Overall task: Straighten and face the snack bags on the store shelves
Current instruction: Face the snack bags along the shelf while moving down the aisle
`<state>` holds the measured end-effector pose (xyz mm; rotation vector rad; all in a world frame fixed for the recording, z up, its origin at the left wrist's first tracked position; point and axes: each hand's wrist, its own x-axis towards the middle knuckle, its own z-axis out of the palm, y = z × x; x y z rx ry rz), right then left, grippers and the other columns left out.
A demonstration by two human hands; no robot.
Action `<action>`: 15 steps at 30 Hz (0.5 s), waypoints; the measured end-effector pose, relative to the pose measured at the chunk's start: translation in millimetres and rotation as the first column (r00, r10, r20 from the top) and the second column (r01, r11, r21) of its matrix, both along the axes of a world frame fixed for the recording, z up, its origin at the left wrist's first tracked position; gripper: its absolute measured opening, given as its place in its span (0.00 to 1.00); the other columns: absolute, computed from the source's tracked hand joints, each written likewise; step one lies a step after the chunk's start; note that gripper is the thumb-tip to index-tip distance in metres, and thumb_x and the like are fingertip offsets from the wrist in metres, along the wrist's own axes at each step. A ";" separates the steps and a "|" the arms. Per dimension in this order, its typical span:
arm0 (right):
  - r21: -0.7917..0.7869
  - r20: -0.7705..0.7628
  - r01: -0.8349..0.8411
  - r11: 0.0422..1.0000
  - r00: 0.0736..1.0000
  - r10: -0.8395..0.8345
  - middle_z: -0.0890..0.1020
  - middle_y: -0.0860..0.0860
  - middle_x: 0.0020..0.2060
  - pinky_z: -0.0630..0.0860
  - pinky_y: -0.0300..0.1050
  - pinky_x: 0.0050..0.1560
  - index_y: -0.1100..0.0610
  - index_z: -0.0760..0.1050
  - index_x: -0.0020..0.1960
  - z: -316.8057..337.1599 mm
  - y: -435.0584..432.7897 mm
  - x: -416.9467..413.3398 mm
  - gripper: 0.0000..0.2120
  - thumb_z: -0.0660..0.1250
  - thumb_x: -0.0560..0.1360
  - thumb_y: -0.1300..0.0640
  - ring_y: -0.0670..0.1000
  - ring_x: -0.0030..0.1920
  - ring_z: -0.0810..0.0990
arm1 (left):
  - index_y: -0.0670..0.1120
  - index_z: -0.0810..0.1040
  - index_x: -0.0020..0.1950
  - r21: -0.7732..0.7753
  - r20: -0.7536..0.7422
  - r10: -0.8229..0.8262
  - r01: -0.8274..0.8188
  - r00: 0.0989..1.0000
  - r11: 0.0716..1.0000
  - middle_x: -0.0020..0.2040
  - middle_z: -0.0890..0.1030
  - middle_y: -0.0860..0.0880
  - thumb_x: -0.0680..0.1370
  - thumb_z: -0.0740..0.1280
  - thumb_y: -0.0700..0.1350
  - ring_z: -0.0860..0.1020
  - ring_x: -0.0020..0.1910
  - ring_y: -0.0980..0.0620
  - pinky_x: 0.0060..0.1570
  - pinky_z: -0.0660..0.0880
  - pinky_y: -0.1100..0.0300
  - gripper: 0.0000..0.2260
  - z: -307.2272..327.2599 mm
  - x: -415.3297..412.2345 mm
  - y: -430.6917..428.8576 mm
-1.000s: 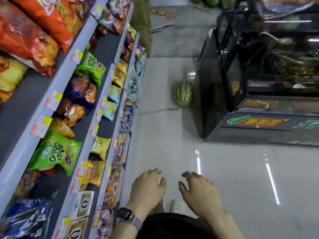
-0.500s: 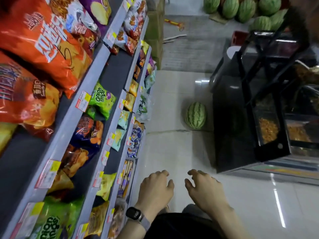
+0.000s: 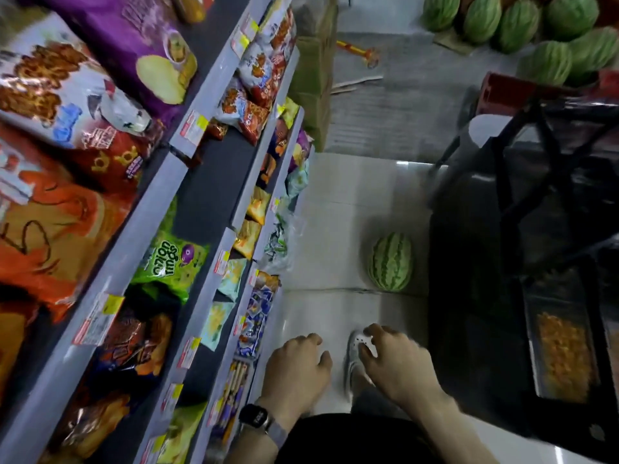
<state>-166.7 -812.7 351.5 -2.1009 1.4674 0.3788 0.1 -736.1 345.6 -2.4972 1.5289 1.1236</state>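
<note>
In the head view, tiered grey shelves (image 3: 140, 229) fill the left side, running from 7 o'clock up toward 12 o'clock. The snack bags are laid along them. A purple chip bag (image 3: 144, 45) is seen at 11 o'clock and a large orange bag (image 3: 50, 236) at 9 o'clock, both on the uppermost visible tier. A green onion rings bag (image 3: 170, 259) is tilted on the next tier down, left of centre. Smaller packets are lined along the lower tiers toward 6 o'clock. Price tags (image 3: 194, 127) are fixed to the shelf edges.

The left hand (image 3: 294, 370) is held at 6 o'clock, just beside the lowest shelf edge, and no bag is touched. Its fingers are loosely curled and nothing is grasped. A dark watch (image 3: 253, 419) is worn on its wrist. The right hand (image 3: 398, 366) is held at 5 o'clock, likewise released and holding nothing, above a white shoe (image 3: 355, 349). The hands are near each other but apart.

A single watermelon (image 3: 390, 261) is set on the pale floor (image 3: 335, 212) just right of centre, beside a dark display case (image 3: 485, 296) at 3 o'clock. More watermelons (image 3: 516, 25) are piled at 1 o'clock.
</note>
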 end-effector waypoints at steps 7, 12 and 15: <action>-0.012 0.029 -0.134 0.991 0.991 0.134 0.80 0.46 0.63 0.77 0.48 0.58 0.45 0.71 0.71 9.6 -110.3 -0.2 0.20 0.57 0.82 0.40 0.52 0.62 0.80 | 0.52 0.77 0.72 -0.030 0.018 0.094 -0.093 0.995 0.995 0.63 0.84 0.48 0.83 0.61 0.56 0.82 0.61 0.46 0.57 0.80 0.51 0.19 16.4 2.2 -117.2; 0.025 0.041 -0.223 0.975 0.974 0.222 0.81 0.46 0.62 0.78 0.50 0.58 0.46 0.72 0.69 8.9 -154.1 7.1 0.20 0.56 0.81 0.40 0.52 0.61 0.80 | 0.51 0.78 0.68 -0.049 0.043 0.164 -0.162 0.986 0.986 0.62 0.83 0.46 0.84 0.60 0.54 0.81 0.61 0.43 0.55 0.80 0.50 0.16 27.9 7.6 -165.1; 0.032 0.053 -0.273 0.962 0.961 0.271 0.81 0.46 0.63 0.77 0.50 0.60 0.46 0.72 0.69 9.4 -173.9 17.0 0.20 0.57 0.81 0.40 0.52 0.63 0.80 | 0.50 0.77 0.70 -0.045 0.041 0.195 -0.193 0.980 0.980 0.63 0.83 0.46 0.84 0.60 0.54 0.81 0.61 0.43 0.54 0.79 0.53 0.17 31.9 14.7 -179.9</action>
